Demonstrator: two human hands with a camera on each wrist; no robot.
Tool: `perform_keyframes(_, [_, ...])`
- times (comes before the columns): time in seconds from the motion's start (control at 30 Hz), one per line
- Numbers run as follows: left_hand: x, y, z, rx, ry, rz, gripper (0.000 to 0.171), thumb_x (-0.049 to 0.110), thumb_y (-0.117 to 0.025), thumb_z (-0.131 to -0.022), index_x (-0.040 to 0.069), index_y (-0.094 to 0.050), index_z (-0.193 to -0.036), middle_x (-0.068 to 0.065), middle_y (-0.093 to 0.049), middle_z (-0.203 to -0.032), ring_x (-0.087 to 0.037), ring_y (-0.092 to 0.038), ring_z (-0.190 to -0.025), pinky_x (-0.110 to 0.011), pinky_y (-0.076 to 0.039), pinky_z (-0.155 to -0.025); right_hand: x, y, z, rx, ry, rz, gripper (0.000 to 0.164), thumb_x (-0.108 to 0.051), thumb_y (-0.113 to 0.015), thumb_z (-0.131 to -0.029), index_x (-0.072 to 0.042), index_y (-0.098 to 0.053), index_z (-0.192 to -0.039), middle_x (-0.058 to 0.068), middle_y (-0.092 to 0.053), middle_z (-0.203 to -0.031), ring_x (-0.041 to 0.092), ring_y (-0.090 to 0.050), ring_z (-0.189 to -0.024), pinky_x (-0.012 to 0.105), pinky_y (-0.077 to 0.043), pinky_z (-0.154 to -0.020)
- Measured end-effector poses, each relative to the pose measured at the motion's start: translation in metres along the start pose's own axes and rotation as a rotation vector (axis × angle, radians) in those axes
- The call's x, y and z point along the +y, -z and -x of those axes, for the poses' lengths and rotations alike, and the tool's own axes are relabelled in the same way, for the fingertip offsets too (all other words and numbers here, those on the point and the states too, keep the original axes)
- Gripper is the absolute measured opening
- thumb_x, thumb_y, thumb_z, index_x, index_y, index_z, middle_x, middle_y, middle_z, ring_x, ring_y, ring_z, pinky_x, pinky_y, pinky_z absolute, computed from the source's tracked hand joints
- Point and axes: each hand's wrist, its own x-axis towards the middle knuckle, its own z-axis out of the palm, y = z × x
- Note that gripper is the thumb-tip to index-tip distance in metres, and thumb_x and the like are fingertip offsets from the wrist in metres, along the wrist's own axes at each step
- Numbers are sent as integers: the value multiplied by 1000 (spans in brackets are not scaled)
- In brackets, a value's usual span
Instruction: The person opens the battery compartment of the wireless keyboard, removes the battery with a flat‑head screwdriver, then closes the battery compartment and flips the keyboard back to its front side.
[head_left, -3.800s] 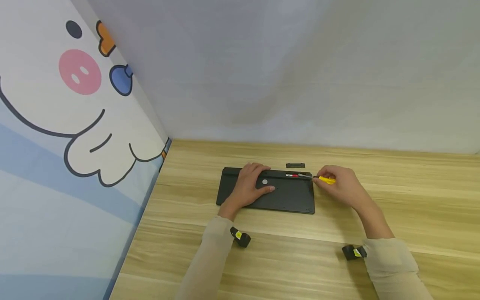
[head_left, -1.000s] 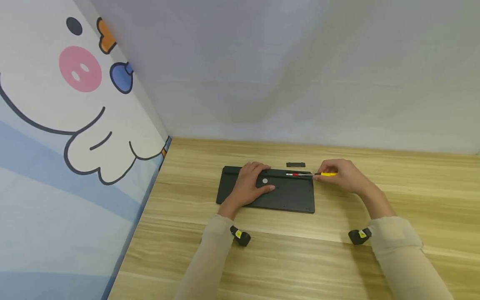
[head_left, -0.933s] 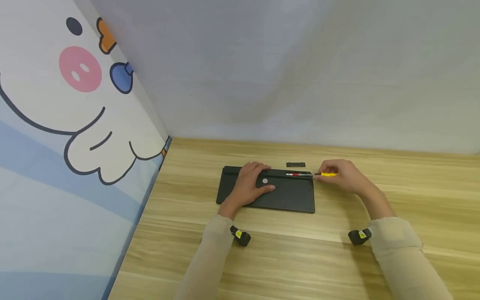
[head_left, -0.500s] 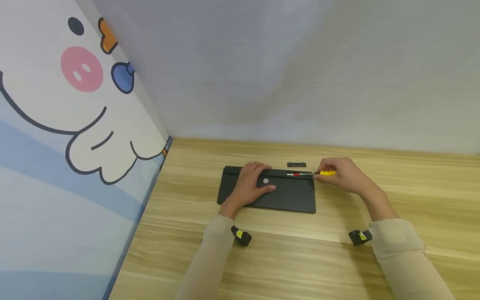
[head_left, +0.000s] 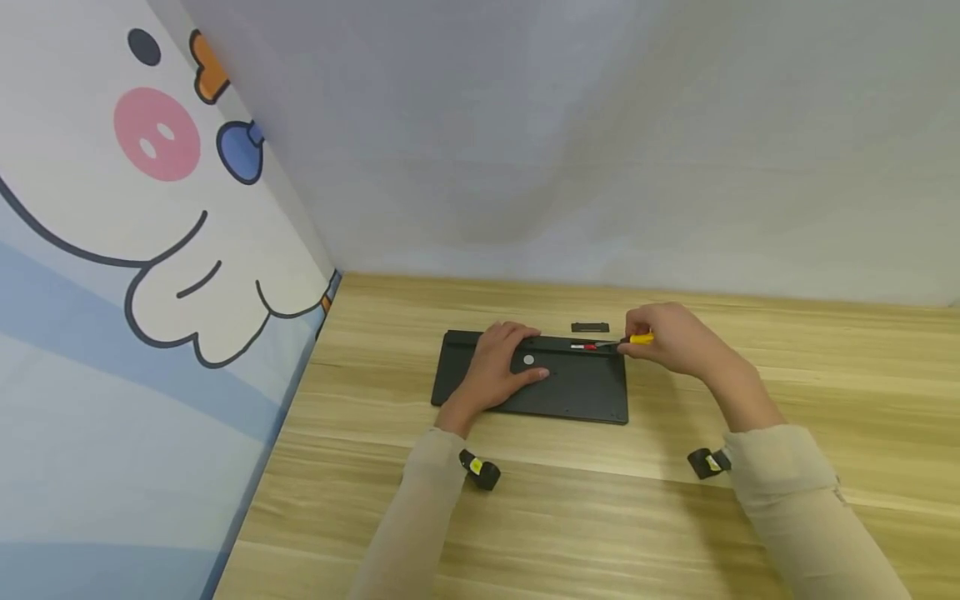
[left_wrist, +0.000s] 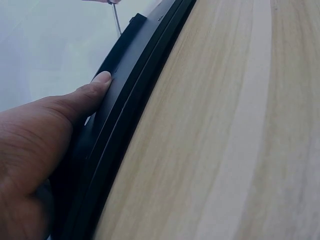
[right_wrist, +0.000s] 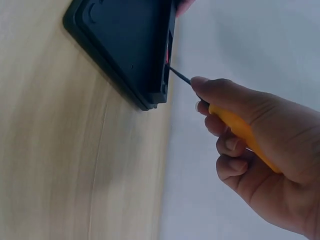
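A black keyboard [head_left: 577, 392] lies face down on the wooden table, its battery slot open along the far edge. In that slot sits a red and white battery [head_left: 581, 347]. My left hand [head_left: 491, 371] rests spread on the keyboard's left half, thumb [left_wrist: 90, 97] straight along the underside. My right hand [head_left: 671, 333] grips a screwdriver by its yellow handle [right_wrist: 240, 127] at the keyboard's far right corner. The thin shaft [right_wrist: 179, 75] slants into the slot, tip right at the battery's red end. The slot's small black cover [head_left: 590, 327] lies just beyond the keyboard.
The table [head_left: 600, 517] meets a pale wall [head_left: 600, 167] behind the keyboard. A cartoon-printed panel [head_left: 75, 333] stands along the left side. A small black camera is strapped at each wrist.
My right hand has shifted left and slightly away from me, closer over the keyboard's corner, and the screwdriver's tip has moved nearer the battery. The left hand stays in place on the keyboard.
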Motion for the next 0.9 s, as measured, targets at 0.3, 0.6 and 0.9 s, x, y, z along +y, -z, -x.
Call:
perform_keyframes(0.3, [0,0,0,-1,5,-10,63,44,-75,-92,17,-54,-145,-6,-56,-146,-27,-47,-143,-52,-21,-132,19,-8,3,20,-34,-87,14,-26,-77,-93,-18,-69,-83,-2,-72,-86,18,-66,-85,39,-55,-78])
perform_keyframes(0.6, [-1,-3,1,-15,28,5,64,44,-75,-92,19,-53,-146,-5,-55,-147,-26,-46,-144,-50,-18,-133,32,-19,9,35,-92,-220,19,-32,-74,-95,-19,-70,-82,1,-68,-85,14,-55,-75,26,-46,-64])
perform_keyframes(0.9, [-1,-1,-1,-13,31,-6,65,44,-75,-92,18,-52,-147,-6,-55,-147,-27,-46,-145,-49,-18,-133,39,-27,12,39,-173,-285,28,-39,-70,-97,-15,-71,-83,2,-65,-86,16,-51,-78,27,-42,-66])
